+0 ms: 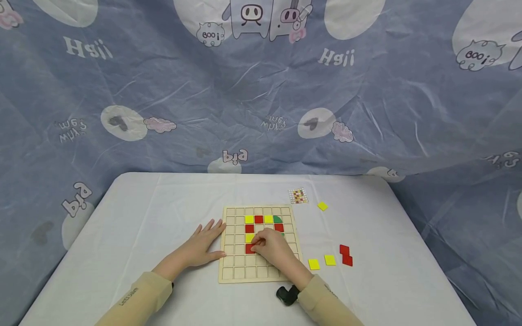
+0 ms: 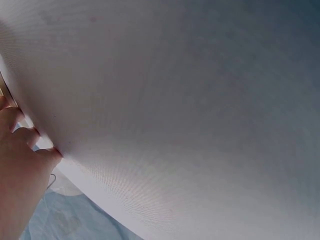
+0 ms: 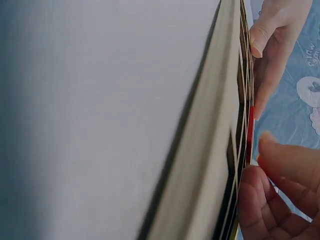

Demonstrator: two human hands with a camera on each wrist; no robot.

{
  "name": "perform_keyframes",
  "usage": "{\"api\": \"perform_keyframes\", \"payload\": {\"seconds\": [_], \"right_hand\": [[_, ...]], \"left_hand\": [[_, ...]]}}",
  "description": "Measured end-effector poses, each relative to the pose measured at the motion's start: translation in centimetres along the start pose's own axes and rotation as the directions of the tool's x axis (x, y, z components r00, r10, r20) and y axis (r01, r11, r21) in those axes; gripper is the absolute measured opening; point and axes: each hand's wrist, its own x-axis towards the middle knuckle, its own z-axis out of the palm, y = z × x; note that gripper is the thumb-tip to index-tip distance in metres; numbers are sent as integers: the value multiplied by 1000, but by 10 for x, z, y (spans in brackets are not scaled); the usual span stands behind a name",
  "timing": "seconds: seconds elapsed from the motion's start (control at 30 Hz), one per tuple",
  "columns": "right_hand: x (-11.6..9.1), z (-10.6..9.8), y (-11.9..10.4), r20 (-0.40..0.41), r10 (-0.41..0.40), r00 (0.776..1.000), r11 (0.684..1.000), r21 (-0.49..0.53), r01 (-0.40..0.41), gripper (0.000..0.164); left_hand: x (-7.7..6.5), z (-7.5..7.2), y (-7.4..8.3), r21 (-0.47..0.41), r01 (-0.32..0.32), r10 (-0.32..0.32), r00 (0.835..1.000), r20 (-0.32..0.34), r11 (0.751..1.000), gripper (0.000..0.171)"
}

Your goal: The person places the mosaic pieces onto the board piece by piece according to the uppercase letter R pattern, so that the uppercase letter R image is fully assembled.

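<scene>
A wooden grid board [image 1: 232, 274] lies on the table with red, yellow and green tiles in some of its squares. My left hand [image 1: 200, 246] is spread flat at the board's left edge, its fingertips and thumb touching that edge. Over the middle of the grid my right hand [image 1: 272, 246] reaches in from the right. Its thumb and forefinger come down at a red tile [image 1: 248, 249], just below a yellow tile [image 1: 249, 237]. Seen in the right wrist view, thumb and forefinger of the right hand [image 3: 290, 180] stand slightly apart, close over the board. The right hand covers several squares.
Beside the board on the right lie two yellow tiles, one of them the nearer yellow tile [image 1: 314, 264], and two overlapping red tiles [image 1: 345, 255]. A pattern card [image 1: 298, 195] and another yellow tile [image 1: 322, 206] lie behind. A black object [image 1: 287, 295] is at the right wrist.
</scene>
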Motion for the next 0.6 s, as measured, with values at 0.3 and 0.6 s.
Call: {"api": "perform_keyframes", "payload": {"seconds": [0.3,0.6], "right_hand": [[-12,-29,16,-46,12,999,996,89,-8,12],[-43,-83,58,-60,171,983,981,103,-164,15]], "left_hand": [[0,1,-2,-9,-10,10,1000,-1,1000,87],[1,2,-3,-4,-6,6,1000,-7,1000,88]]}}
